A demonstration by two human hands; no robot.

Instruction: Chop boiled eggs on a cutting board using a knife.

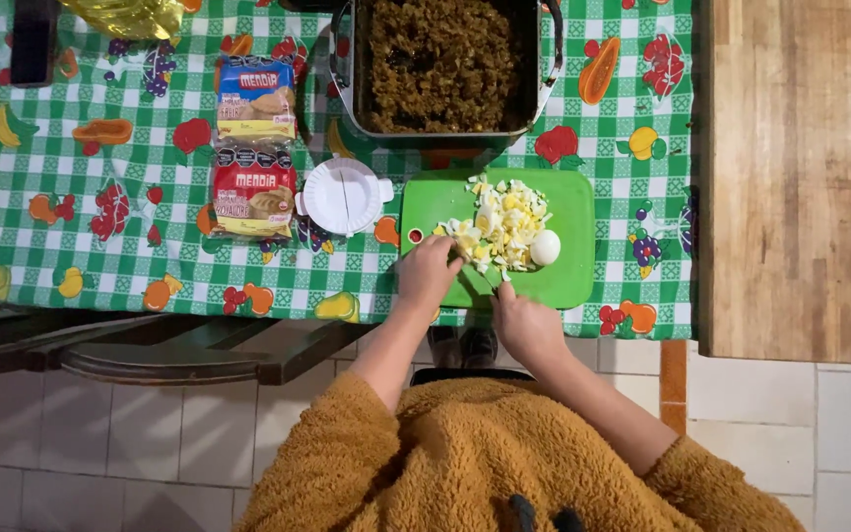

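Right hand (pixel 524 320), its knife barely discernible

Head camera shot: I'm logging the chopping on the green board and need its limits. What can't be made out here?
- Knife: head view, too small; the right hand hides all but a sliver.
- Left hand: its fingers cover whatever it presses on the cutting board.
- Pan of brown filling: top cut off by the frame edge.
- Yellow bag: mostly cut off at the top.

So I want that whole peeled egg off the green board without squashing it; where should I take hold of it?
Pinch the whole egg lightly across its rounded middle, coming from the right. That side faces bare cutting board, while the chopped egg pile crowds its left.
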